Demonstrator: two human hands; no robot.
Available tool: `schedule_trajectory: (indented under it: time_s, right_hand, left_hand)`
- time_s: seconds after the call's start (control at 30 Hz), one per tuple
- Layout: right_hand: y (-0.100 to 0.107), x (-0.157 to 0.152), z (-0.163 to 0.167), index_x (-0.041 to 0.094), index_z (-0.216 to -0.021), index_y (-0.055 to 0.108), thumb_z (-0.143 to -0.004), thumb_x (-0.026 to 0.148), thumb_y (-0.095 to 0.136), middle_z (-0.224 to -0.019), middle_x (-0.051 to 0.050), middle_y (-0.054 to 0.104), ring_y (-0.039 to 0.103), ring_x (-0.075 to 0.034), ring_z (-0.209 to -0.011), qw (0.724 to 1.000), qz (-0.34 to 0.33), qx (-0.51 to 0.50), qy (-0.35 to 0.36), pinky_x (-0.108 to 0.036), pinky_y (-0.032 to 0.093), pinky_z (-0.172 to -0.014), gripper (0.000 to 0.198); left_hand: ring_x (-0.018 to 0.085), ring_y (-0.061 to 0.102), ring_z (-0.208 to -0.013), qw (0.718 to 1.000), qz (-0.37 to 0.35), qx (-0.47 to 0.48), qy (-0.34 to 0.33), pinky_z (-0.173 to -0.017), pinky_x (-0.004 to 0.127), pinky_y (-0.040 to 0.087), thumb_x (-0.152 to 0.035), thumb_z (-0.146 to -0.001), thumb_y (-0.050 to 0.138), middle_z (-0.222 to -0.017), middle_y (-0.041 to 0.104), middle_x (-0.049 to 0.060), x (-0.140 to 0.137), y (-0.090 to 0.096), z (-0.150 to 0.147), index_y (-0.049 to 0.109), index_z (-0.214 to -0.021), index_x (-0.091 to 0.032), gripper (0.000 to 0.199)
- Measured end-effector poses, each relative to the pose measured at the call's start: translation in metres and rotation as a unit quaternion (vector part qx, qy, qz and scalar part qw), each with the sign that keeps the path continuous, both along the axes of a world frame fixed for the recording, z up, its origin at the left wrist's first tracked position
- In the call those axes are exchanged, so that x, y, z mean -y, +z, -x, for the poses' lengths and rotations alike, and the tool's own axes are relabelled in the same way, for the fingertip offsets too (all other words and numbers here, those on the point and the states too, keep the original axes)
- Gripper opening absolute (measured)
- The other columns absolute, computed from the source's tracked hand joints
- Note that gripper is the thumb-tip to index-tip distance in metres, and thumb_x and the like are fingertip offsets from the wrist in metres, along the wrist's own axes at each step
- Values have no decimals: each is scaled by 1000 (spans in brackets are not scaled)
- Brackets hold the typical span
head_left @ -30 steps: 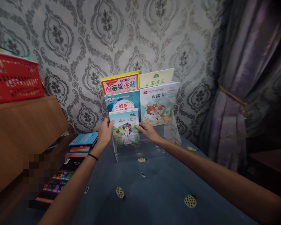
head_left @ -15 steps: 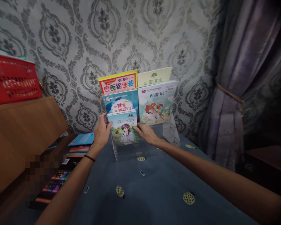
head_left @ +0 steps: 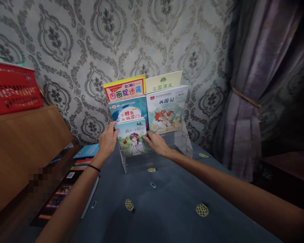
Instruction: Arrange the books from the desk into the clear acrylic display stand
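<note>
Grey damask wallpaper (head_left: 136, 44) | tied-back purplish curtain (head_left: 258, 64), right | wooden panel (head_left: 22, 138), left | dim light

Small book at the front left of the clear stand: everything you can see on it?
The small book is closed, cover outward, upright with a slight backward lean, at the left of the clear stand. Its paper-like cover has dark Chinese lettering on pale blue above a dark-haired figure amid greenery, with a red shape at left. It hides the lower part of a teal book. The left hand holds its left edge, the right hand its right.

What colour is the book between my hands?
The book is pale blue above, mostly green below, clearest in the head view.
</note>
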State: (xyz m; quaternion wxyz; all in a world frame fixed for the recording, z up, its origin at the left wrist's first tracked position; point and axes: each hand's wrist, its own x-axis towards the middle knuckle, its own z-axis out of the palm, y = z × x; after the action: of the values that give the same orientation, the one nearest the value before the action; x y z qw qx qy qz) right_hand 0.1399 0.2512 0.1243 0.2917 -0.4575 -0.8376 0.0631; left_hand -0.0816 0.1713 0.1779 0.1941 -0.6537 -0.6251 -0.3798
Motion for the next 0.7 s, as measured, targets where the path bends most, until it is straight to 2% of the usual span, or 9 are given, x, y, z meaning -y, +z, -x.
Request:
schedule_trajectory:
  time_s: [0.27,0.37,0.47,0.7]
  right_hand:
    - [-1,0,3,17,-103,60,-101,29,47,-101,-13,72,65,-24,-91,1000,2,11,-3,-29,36,-70,18]
    - [-2,-2,3,15,-100,60,-99,28,51,-104,-14,69,64,-24,-92,1000,-4,8,5,-30,36,-71,16]
    - [-6,-6,1,16,-96,60,-95,28,57,-98,-12,68,61,-23,-87,1000,-8,-11,20,-29,35,-69,12]
    - [-13,-15,0,20,-91,58,-97,33,48,-78,-6,64,57,-20,-74,999,-1,-32,34,-29,29,-62,17]
  left_hand:
    - [25,66,-100,998,-3,29,-62,-87,37,52,-22,-95,47,-111,68,9,-4,0,4,53,-125,-21,31]
    - [25,67,-99,997,0,37,-70,-87,38,53,-21,-94,49,-111,68,8,-5,-1,5,52,-126,-22,33]
    - [24,67,-98,996,1,43,-78,-86,38,53,-20,-92,51,-108,68,7,-5,-2,7,51,-127,-23,35]
    - [19,65,-80,991,12,99,-92,-68,30,55,-25,-93,51,-90,63,4,-5,-3,7,52,-125,-25,32]
